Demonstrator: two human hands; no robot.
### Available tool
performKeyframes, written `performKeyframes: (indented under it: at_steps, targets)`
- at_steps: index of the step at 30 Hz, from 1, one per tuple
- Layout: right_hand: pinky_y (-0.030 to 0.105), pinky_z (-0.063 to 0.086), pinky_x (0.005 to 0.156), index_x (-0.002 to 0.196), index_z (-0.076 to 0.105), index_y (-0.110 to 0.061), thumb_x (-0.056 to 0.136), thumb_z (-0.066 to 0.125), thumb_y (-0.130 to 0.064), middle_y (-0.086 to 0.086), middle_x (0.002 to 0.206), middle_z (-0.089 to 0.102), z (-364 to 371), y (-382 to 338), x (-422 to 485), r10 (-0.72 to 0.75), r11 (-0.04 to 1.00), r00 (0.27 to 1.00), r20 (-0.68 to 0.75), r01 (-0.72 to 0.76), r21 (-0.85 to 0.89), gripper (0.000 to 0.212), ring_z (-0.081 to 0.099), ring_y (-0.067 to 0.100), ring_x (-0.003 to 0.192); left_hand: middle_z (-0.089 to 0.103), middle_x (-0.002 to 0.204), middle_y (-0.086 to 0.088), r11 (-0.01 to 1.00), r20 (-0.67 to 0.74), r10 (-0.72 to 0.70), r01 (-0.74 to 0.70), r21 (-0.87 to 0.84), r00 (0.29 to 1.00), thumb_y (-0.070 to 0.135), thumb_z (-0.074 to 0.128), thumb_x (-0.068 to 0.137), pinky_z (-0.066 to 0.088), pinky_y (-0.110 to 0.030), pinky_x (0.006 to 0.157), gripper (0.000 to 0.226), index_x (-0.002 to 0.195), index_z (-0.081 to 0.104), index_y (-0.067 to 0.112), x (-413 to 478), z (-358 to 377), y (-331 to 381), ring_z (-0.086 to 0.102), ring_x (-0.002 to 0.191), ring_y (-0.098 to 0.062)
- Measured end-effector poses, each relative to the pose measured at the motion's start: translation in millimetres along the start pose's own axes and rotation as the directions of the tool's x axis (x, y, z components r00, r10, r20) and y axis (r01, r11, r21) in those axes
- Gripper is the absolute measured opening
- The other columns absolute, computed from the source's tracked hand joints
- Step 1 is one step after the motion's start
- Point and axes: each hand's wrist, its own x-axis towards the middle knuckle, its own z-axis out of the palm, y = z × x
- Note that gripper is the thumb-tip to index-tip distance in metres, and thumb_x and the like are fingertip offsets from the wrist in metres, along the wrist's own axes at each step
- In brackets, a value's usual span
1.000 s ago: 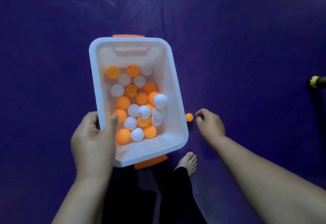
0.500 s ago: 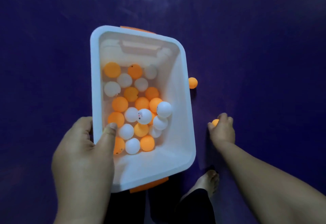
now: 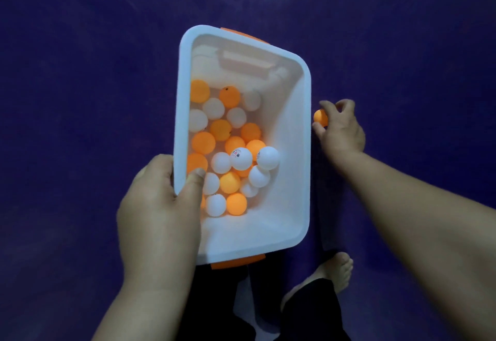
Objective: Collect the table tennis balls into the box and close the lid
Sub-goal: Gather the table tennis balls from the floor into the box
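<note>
Gripping the left rim of the white box point(image 3: 295, 152) with thumb hooked inside to steady it, the left hand point(image 3: 158, 211) frees the right hand point(image 3: 341, 128), whose fingers pinch an orange ball point(image 3: 320, 117) just outside the right rim, apparently ready for dropping in.

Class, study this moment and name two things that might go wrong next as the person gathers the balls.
1. The right hand pinches an orange ball only at the fingertips, outside the box; it might slip and roll away.
2. The left hand grips one rim only, so the box may tip and spill the piled balls.
</note>
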Motion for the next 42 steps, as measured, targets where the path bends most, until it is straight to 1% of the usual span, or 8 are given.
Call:
performKeyframes:
  at_steps: [5,9,12,14,17,22,33,42]
  targets:
    - [0.029,0.036,0.072,0.126,0.049,-0.018,0.09,0.059,-0.031,0.01,0.128,0.047,-10,-1,-18,0.15,0.953,0.984,-0.096,-0.118,0.281,0.039,0.055,0.029,0.101,0.055,0.074,0.003,0.998,-0.023,0.033,-0.032,0.048,0.999,0.032,0.06,0.087,0.029,-0.024,0.046,0.019,0.08,0.056,0.015,2,-2,-2,0.048,0.061,-0.007]
    - [0.007,0.041,0.068,0.12,0.054,-0.013,0.087,0.063,-0.029,0.002,0.117,0.055,-59,-25,-53,0.293,0.687,0.892,-0.344,0.054,0.724,0.038,0.05,0.005,0.088,0.054,0.074,0.001,0.998,-0.024,0.058,-0.058,0.012,0.998,0.031,0.06,0.087,0.033,-0.025,0.046,0.022,0.08,0.055,0.011,-2,-3,8,0.048,0.062,-0.008]
    - [0.031,0.055,0.077,0.117,0.053,-0.02,0.086,0.064,-0.033,-0.005,0.11,0.056,-111,-50,-98,0.259,0.563,0.863,-0.434,0.23,0.794,0.035,0.059,0.016,0.095,0.055,0.076,-0.001,0.996,-0.009,0.085,-0.086,-0.025,0.996,0.029,0.059,0.088,0.034,-0.024,0.048,0.021,0.081,0.055,0.009,-6,-9,24,0.048,0.062,-0.016]
    - [0.026,0.054,0.077,0.118,0.052,-0.024,0.086,0.065,-0.033,-0.014,0.106,0.055,-148,-64,-129,0.154,0.538,0.911,-0.382,0.247,0.806,0.035,0.06,0.011,0.096,0.056,0.077,-0.002,0.993,0.018,0.1,-0.099,-0.063,0.995,0.027,0.058,0.088,0.033,-0.021,0.049,0.019,0.082,0.055,0.01,-12,-20,38,0.048,0.065,-0.018]
    - [0.014,0.046,0.086,0.124,0.049,-0.024,0.084,0.063,-0.036,-0.013,0.113,0.052,-197,-71,-162,-0.033,0.643,0.954,-0.297,0.248,0.725,0.044,0.054,0.004,0.104,0.055,0.076,-0.001,0.985,0.067,0.107,-0.097,-0.144,0.992,0.028,0.058,0.088,0.036,-0.025,0.051,0.018,0.081,0.055,0.011,-28,-47,63,0.049,0.066,-0.017]
    - [0.04,0.042,0.101,0.13,0.047,-0.014,0.082,0.059,-0.014,0.002,0.128,0.046,-278,-71,-197,0.014,0.868,0.949,-0.316,0.146,0.475,0.049,0.042,0.017,0.12,0.055,0.073,0.002,0.969,0.115,0.062,-0.032,-0.247,0.991,0.031,0.056,0.087,0.045,-0.037,0.057,0.019,0.076,0.053,0.016,-57,-121,106,0.053,0.068,-0.021]
    - [0.046,0.05,0.091,0.141,0.03,-0.029,0.086,0.057,-0.031,-0.006,0.139,0.047,-461,-181,-300,-0.025,0.857,0.991,-0.13,0.088,0.507,0.061,0.053,0.02,0.117,0.049,0.066,0.0,0.927,-0.061,0.131,-0.144,-0.346,0.989,0.028,0.057,0.088,0.03,-0.03,0.049,0.026,0.071,0.047,0.012,-75,-351,167,0.045,0.061,-0.018]
    - [0.035,0.053,0.072,0.133,0.038,-0.026,0.088,0.054,-0.018,-0.01,0.106,0.061,-550,-275,-389,-0.208,0.883,0.968,-0.144,0.249,0.399,0.048,0.061,0.015,0.088,0.053,0.067,-0.001,0.906,-0.151,0.133,-0.182,-0.383,0.979,0.027,0.059,0.088,0.033,-0.026,0.048,0.026,0.07,0.048,0.012,-103,-502,145,0.05,0.06,-0.016]
